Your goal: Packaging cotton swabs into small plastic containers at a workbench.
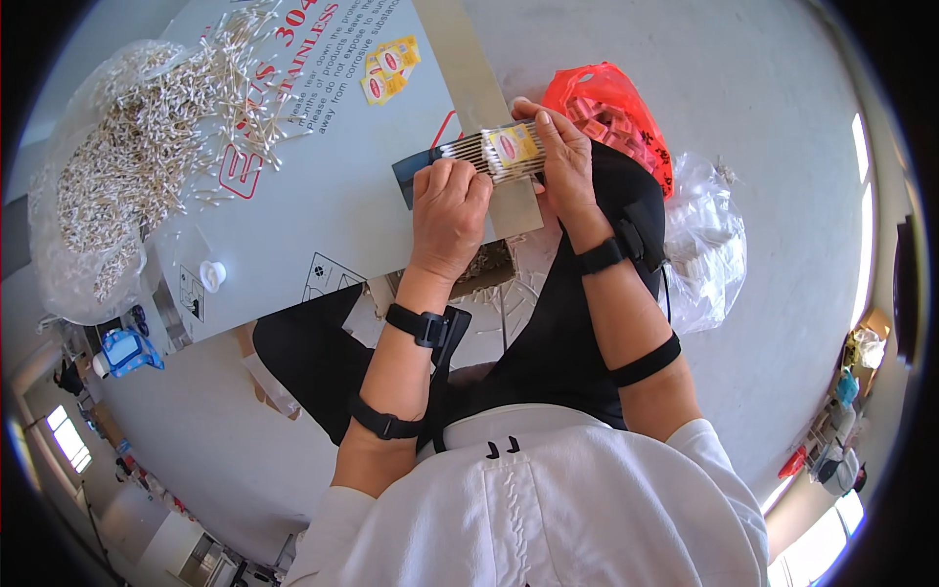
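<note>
Over the table's right edge, a clear flat packet of cotton swabs [472, 149] with a yellow label card [514, 144] lies between my hands. My right hand [564, 161] grips its right end, thumb on top. My left hand [451, 207] is closed at the packet's left end, its fingertips hidden beneath the knuckles. A dark, see-through plastic flap [403, 182] sticks out to the left of that hand. Further back on the table lie several loose yellow label cards [389, 68].
A big clear bag [59, 284] spills a heap of loose cotton swabs [137, 147] over the table [323, 215] at left. A small white round piece [212, 275] sits near its front edge. Right of my knee is a red bag [587, 80] of pink packs; beside it, clear plastic bags [699, 254].
</note>
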Motion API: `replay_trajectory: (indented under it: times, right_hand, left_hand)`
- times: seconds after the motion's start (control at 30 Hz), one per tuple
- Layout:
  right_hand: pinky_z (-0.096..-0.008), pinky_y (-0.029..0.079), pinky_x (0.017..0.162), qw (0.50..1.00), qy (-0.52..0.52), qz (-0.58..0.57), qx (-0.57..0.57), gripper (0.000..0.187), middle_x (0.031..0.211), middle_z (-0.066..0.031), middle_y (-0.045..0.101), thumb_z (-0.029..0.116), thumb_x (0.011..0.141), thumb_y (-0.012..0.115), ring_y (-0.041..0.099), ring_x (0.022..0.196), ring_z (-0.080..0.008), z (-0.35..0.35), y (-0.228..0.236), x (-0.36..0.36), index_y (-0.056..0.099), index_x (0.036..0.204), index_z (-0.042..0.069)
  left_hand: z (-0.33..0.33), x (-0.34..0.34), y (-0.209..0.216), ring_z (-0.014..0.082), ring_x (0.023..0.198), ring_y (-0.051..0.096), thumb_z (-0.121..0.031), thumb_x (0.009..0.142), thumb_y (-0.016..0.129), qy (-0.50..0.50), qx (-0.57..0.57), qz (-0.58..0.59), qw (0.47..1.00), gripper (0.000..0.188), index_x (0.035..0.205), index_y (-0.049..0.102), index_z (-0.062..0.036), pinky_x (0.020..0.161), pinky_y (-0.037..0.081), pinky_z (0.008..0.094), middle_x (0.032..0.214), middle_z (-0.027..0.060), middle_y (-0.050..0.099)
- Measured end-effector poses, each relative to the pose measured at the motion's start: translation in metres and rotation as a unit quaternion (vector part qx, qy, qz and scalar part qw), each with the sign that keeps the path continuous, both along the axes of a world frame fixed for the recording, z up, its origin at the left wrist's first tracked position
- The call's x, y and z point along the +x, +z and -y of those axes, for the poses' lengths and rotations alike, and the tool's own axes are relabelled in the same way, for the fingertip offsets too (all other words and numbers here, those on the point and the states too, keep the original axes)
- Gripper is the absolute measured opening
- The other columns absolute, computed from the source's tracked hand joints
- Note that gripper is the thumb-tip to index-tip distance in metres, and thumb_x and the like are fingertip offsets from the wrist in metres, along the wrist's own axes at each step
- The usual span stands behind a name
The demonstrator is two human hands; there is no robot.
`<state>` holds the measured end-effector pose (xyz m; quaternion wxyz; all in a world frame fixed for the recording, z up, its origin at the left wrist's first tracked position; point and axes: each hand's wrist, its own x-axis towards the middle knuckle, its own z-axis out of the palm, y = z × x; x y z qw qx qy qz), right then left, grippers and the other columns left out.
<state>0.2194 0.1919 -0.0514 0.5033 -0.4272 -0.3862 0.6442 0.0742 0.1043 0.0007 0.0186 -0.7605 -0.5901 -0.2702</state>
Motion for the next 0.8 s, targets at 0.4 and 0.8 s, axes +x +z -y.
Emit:
replay_trajectory:
  times: [0.4, 0.8]
  right_hand:
    - [-0.0252, 0.052, 0.086, 1.0, 0.004, -0.002, 0.016, 0.03, 0.109, -0.0078, 0.068, 0.021, 0.102, 0.052, 0.064, 0.096, -0.0125, -0.001, -0.001, 0.0, 0.066, 0.117, -0.001]
    - [-0.0252, 0.052, 0.086, 1.0, 0.003, -0.011, 0.006, 0.03, 0.109, -0.008, 0.068, 0.02, 0.102, 0.052, 0.064, 0.096, -0.0126, 0.0, -0.001, -0.002, 0.066, 0.117, -0.001]
  left_hand:
    - [0.012, -0.02, 0.009, 0.0228, 0.087, 0.049, -0.005, 0.073, 0.06, 0.015, -0.033, -0.075, 0.997, 0.01, 0.076, 0.051, -0.0081, 0.084, 0.041, 0.036, 0.08, 0.0057, 0.048]
    - [-0.001, -0.015, 0.009, 0.0232, 0.087, 0.049, -0.005, 0.074, 0.059, -0.01, -0.02, -0.082, 0.996, 0.009, 0.077, 0.051, -0.0081, 0.083, 0.041, 0.0365, 0.081, 0.006, 0.048]
